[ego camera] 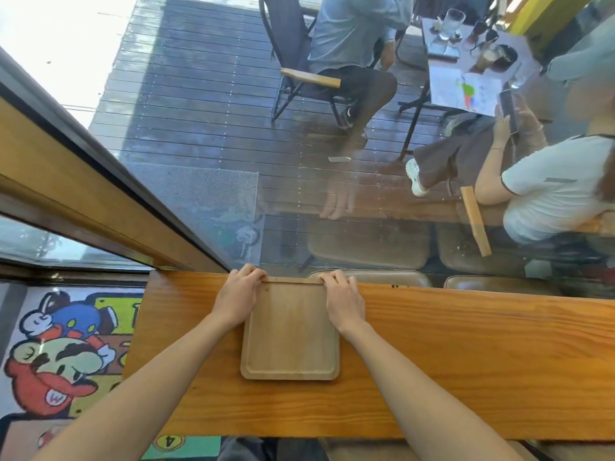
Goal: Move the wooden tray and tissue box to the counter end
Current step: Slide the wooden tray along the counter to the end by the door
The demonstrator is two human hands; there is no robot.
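A cartoon rug is lying on the floor left of the surface. The left hand is curling its fingers over the far left corner of the wooden tray, which is lying flat near the surface's left end, touching its far edge. The right hand is gripping the far right corner likewise.

Left hand, right hand grip far corners of wooden tray, flat on counter
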